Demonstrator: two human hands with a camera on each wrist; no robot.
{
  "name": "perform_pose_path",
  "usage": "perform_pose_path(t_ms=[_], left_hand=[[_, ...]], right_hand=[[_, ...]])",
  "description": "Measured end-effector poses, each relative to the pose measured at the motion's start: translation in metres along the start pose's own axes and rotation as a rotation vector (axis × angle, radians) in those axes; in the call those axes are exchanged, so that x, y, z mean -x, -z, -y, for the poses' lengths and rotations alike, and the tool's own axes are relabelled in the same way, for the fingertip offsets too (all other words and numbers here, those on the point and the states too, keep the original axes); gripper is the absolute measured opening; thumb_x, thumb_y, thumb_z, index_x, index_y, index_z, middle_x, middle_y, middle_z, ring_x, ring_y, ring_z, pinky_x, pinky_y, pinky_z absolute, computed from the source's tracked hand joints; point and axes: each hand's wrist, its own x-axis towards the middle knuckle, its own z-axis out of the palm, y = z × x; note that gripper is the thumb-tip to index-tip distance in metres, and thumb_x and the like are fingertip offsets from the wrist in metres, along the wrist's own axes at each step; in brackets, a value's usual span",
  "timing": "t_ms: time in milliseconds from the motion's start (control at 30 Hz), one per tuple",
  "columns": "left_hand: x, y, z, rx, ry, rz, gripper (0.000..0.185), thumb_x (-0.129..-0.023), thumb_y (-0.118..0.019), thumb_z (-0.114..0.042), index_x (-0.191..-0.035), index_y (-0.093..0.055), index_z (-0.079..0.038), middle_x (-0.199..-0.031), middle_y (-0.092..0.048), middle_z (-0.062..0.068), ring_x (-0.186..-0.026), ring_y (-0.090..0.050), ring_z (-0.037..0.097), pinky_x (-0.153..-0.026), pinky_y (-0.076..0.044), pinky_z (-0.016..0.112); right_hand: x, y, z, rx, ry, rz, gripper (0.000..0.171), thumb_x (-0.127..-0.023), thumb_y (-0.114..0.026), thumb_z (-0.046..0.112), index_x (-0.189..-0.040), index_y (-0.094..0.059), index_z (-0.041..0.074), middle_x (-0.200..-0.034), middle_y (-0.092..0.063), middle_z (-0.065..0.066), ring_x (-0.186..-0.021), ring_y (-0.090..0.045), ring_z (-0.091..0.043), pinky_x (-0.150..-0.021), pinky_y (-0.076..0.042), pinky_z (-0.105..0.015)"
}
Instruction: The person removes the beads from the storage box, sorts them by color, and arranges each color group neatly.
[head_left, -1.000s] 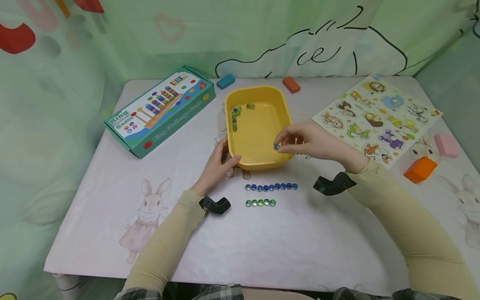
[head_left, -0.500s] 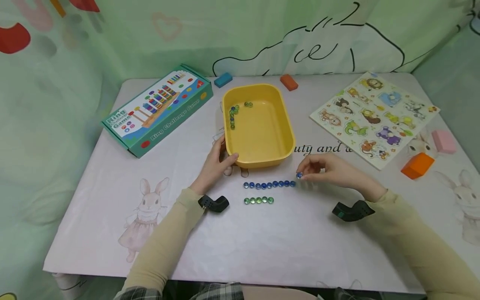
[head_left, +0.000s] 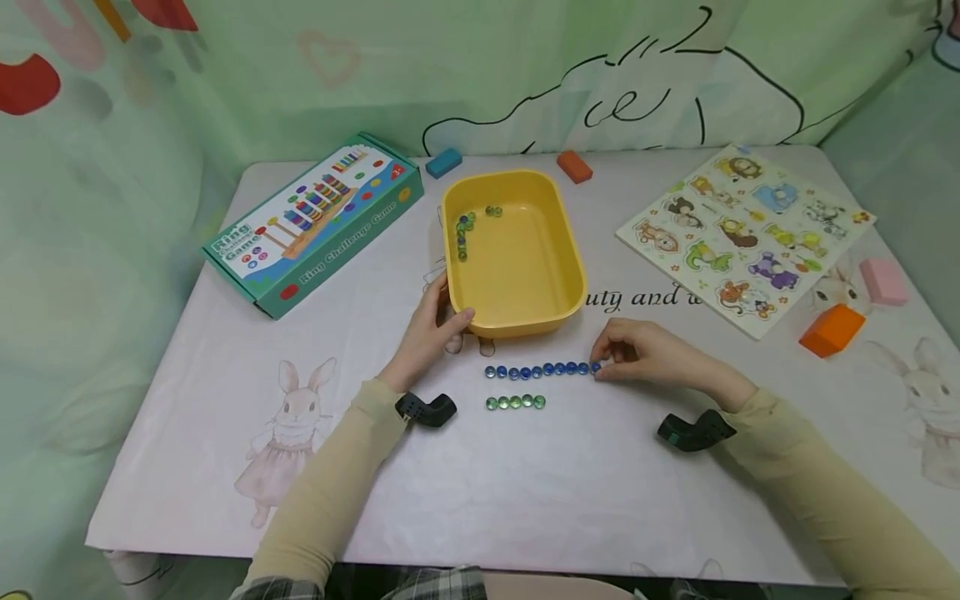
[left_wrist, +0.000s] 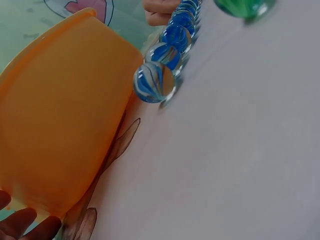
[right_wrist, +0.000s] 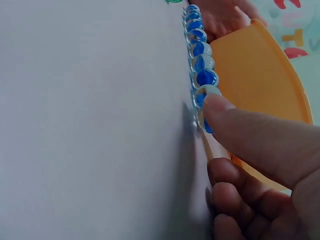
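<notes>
- A blue marble (head_left: 596,367) sat on the table (head_left: 525,492) at the right-hand end of the row of blue marbles (head_left: 536,370), just in front of the yellow tub (head_left: 577,275), touching or nearly touching its neighbour in the row.
- The right hand (head_left: 645,354) pinched that marble with curled fingertips (right_wrist: 220,107); the right wrist view showed a fingertip lying over it. Whether the pinch was full or only a touch could not be told for certain.
- The row's long axis ran left to right, parallel to the near wall of the tub. The right hand lay at its right end, so it was the nearer hand.
- The left hand (head_left: 431,329) gripped the near-left corner of the tub, thumb over the rim, fingers curled on the outside wall.
- A shorter row of green marbles (head_left: 516,402) lay in front of the blue row, apart from it and further from the tub.
- More marbles (head_left: 467,229) lay inside the tub against its far-left wall.
- Open tabletop extended right of the blue row and in front of the green one.
- A game box (head_left: 315,221) lay left of the tub, an animal puzzle board (head_left: 742,233) to its right, and an orange block (head_left: 831,331) beyond the board's near corner.
</notes>
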Motion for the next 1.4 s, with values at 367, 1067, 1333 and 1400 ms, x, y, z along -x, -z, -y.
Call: perform_pose_path(t_ms=[367, 1067, 1333, 1400], left_hand=[[-0.006, 0.000, 0.011, 0.009, 0.012, 0.004, 0.070, -0.093, -0.054, -0.019, -0.148, -0.014, -0.007, -0.146, -0.031, 0.017, -0.134, -0.029, 0.026, -0.113, -0.018, 0.040], [-0.015, -0.001, 0.035, 0.016, -0.030, -0.016, 0.078, -0.087, -0.057, -0.046, -0.148, -0.017, -0.019, -0.146, -0.034, 0.004, -0.133, -0.030, 0.015, -0.113, -0.019, 0.038], [-0.014, 0.000, 0.035, -0.026, 0.014, -0.015, 0.073, -0.090, -0.056, -0.037, -0.148, -0.017, -0.020, -0.149, -0.030, 0.003, -0.138, -0.023, 0.015, -0.115, -0.013, 0.038], [-0.015, 0.001, 0.035, -0.027, 0.027, -0.010, 0.072, -0.091, -0.056, -0.032, -0.148, -0.016, -0.019, -0.149, -0.029, 0.004, -0.139, -0.022, 0.016, -0.115, -0.011, 0.038]], right_hand=[[-0.001, 0.001, 0.003, 0.019, -0.012, 0.013, 0.012, -0.080, -0.072, 0.018, -0.089, -0.066, 0.013, -0.079, -0.054, 0.005, -0.068, -0.044, -0.006, -0.059, -0.039, -0.019], [-0.012, 0.036, 0.034, 0.088, 0.002, 0.257, 0.019, -0.084, -0.068, 0.022, -0.100, -0.063, 0.013, -0.088, -0.061, 0.005, -0.077, -0.052, -0.007, -0.070, -0.048, -0.022], [-0.034, 0.053, 0.079, 0.159, 0.127, 0.378, 0.016, -0.083, -0.069, 0.018, -0.096, -0.064, 0.012, -0.086, -0.061, 0.004, -0.077, -0.052, -0.007, -0.070, -0.048, -0.022], [-0.043, 0.056, 0.090, 0.173, 0.147, 0.419, 0.014, -0.083, -0.069, 0.019, -0.094, -0.063, 0.013, -0.084, -0.060, 0.005, -0.077, -0.052, -0.008, -0.070, -0.047, -0.023]])
